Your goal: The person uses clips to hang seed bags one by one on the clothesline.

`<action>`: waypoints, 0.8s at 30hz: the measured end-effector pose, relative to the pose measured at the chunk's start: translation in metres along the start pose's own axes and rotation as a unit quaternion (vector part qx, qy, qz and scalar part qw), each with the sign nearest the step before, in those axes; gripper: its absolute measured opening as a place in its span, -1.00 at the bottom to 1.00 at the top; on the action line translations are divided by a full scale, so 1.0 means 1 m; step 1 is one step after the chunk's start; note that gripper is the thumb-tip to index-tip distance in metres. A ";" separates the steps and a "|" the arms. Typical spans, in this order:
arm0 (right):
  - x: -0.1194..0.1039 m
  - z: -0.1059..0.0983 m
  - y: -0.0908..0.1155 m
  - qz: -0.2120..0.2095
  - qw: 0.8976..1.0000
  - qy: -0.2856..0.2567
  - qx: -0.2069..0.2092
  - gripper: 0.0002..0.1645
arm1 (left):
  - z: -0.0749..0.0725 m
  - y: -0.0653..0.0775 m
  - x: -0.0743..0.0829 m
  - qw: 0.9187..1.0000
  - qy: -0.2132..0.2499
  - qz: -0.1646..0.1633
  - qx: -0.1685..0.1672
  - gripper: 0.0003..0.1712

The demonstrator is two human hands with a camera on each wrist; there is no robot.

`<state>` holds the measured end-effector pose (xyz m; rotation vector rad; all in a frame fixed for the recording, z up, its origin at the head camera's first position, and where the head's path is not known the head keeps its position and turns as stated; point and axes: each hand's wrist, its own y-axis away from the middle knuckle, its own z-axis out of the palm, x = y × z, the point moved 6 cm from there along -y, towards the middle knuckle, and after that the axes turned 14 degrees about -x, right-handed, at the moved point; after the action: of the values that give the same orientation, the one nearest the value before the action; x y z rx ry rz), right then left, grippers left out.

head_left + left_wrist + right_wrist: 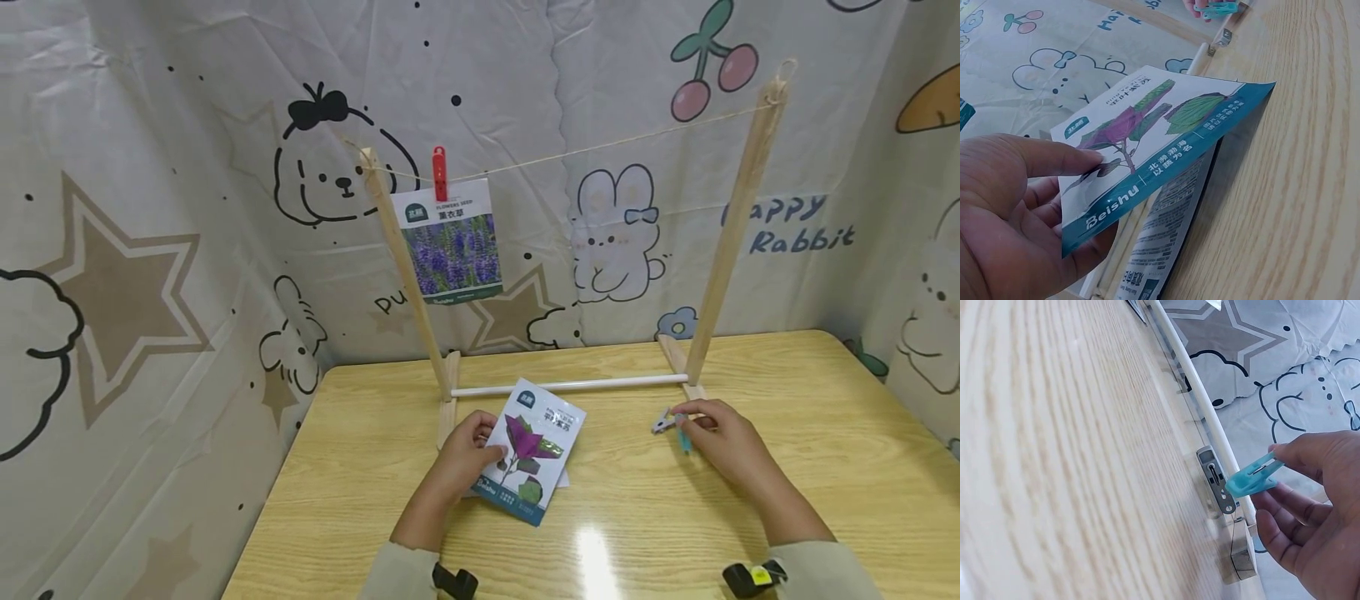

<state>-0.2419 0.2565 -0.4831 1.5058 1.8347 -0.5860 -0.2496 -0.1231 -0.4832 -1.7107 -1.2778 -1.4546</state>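
Note:
My left hand (467, 457) pinches a seed packet (531, 450) printed with a purple-leaved plant, thumb on its front and fingers behind. In the left wrist view the packet is tilted above the table, and a second packet (1169, 231) with small print lies beneath it. Between thumb and fingers, my right hand (722, 437) holds a teal clothespin (1252, 480) by its handle ends. A grey clothespin (1215, 480) lies on the table right beside it. A lavender seed packet (453, 254) hangs from the string, clipped by a red clothespin (440, 173).
Two wooden posts, left (408, 275) and right (735, 233), carry a thin string (600, 152) above the table (360, 500). Low between them runs a white rod (615, 383). A printed cloth (525, 75) hangs behind and at the sides.

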 end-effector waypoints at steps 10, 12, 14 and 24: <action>-0.002 -0.003 -0.002 -0.002 1.000 -0.005 0.008 -0.52 | -0.001 0.003 0.001 1.000 0.017 -0.001 0.010 -0.65; -0.002 -0.004 -0.002 0.000 1.000 -0.003 0.011 -0.52 | -0.001 0.003 0.002 1.000 0.023 0.002 0.010 -0.66; -0.002 -0.004 -0.002 -0.001 1.000 -0.002 0.013 -0.52 | -0.001 0.004 0.002 1.000 0.026 0.003 0.011 -0.67; -0.001 -0.007 -0.002 0.002 1.000 0.004 0.022 -0.54 | -0.001 0.003 0.004 0.999 0.039 0.018 0.018 -0.71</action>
<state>-0.2453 0.2602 -0.4783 1.5429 1.8353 -0.6232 -0.2479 -0.1234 -0.4784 -1.6302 -1.2190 -1.4537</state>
